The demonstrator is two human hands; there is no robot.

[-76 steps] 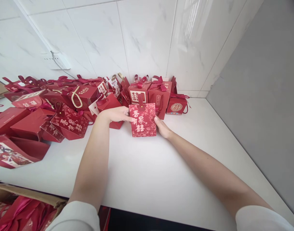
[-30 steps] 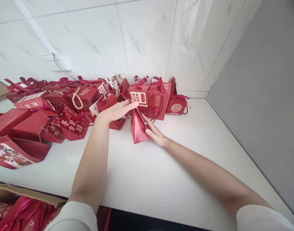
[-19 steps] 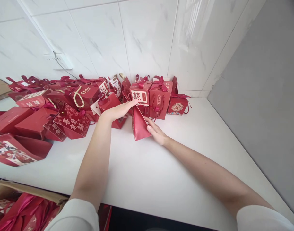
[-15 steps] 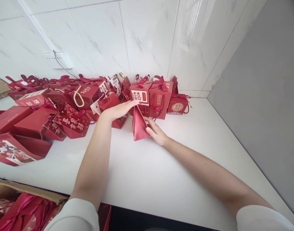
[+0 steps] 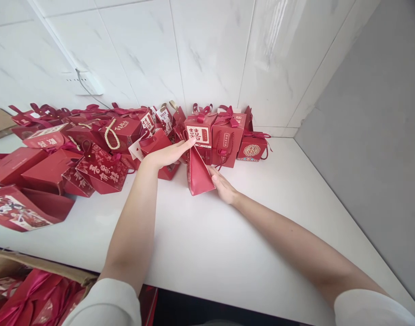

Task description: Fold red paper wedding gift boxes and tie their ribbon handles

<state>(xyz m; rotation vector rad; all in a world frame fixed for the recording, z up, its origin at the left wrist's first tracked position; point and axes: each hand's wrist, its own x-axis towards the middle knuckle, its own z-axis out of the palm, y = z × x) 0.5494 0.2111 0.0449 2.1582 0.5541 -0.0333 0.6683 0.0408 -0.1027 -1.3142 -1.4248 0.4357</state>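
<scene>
A wedge-shaped red gift box (image 5: 201, 175) stands on the white tabletop, its plain triangular end towards me. My left hand (image 5: 171, 154) holds it at the narrow top from the left, fingers fairly straight and thumb hidden. From the right, my right hand (image 5: 224, 186) grips the lower side, its fingertips partly out of sight behind the box. Just behind stand a red box with a white double-happiness label (image 5: 198, 136) and a taller red box with a rope handle (image 5: 227, 144). A smaller tilted red box (image 5: 156, 143) is beyond my left wrist.
Several red gift boxes with ribbons (image 5: 102, 170) crowd the table's left side. A box with a round gold emblem (image 5: 251, 150) stands at the back right. White wall tiles (image 5: 207, 54) rise behind, a grey panel (image 5: 370, 136) on the right. At lower left, a cardboard carton (image 5: 41, 267) holds red packaging.
The wedge-shaped box has turned slightly, and its triangular end now looks wider. My right hand has shifted a little, its thumb now closer to the fingers. My left hand stays at the top.
</scene>
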